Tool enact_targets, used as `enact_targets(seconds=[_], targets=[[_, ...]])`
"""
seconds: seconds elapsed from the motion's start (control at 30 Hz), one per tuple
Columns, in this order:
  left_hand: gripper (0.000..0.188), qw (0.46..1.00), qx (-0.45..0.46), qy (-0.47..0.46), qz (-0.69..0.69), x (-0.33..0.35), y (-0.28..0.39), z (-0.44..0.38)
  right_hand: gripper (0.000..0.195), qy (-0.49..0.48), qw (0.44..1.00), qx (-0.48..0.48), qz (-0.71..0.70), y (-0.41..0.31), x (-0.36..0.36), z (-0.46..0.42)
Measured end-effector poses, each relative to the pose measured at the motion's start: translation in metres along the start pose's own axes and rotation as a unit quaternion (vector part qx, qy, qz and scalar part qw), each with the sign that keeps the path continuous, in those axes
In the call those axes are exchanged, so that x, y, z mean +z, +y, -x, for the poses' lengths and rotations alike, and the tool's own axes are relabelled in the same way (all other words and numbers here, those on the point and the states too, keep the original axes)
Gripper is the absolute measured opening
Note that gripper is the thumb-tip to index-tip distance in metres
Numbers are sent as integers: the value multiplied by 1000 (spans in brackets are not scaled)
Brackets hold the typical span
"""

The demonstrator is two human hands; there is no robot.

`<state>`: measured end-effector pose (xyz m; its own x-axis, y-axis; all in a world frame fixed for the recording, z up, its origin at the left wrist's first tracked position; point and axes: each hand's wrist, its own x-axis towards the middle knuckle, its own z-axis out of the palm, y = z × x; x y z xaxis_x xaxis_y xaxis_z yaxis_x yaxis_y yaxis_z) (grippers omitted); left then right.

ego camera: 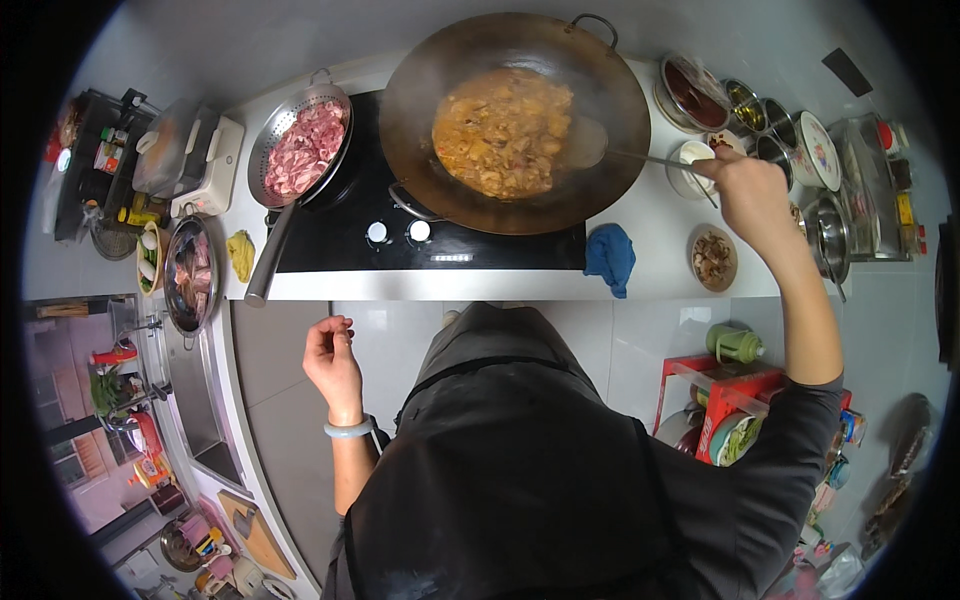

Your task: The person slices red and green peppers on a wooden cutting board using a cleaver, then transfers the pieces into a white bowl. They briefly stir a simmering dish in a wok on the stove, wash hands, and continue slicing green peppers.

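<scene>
A large wok [517,219] stands on the black cooktop [330,251], holding a steaming orange-brown stew [502,135] of chunks. My right hand [746,184] grips the long handle of a metal wok spatula [589,144], whose blade rests in the wok at the stew's right edge. Below the counter edge, my left hand [332,360] hangs with curled fingers, holding nothing that I can see; a pale bangle [349,429] circles its wrist. Left of the wok, a perforated metal strainer [259,169] full of raw sliced meat [307,150] sits over a dark pan, a thick handle pointing toward me.
A blue cloth [610,259] and a bowl of chopped food [714,259] lie right of the cooktop. Behind my right hand stand seasoning bowls [694,94]. A yellow cloth [241,256] and a metal bowl of meat [192,274] are at left, above the sink [199,405].
</scene>
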<state>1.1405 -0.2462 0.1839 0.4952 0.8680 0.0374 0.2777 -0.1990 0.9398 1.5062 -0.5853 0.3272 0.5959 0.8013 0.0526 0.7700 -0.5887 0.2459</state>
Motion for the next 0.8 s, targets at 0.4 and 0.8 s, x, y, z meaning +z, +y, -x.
enact_targets(seconds=[0.4,0.8], targets=[[6,999,17,-28,-16,27,14,10,23,-73,995,-60,-27,18,-73,-28],[7,1000,-7,-4,4,30,9,26,27,-226,951,-19,-210,5,-27,-60]])
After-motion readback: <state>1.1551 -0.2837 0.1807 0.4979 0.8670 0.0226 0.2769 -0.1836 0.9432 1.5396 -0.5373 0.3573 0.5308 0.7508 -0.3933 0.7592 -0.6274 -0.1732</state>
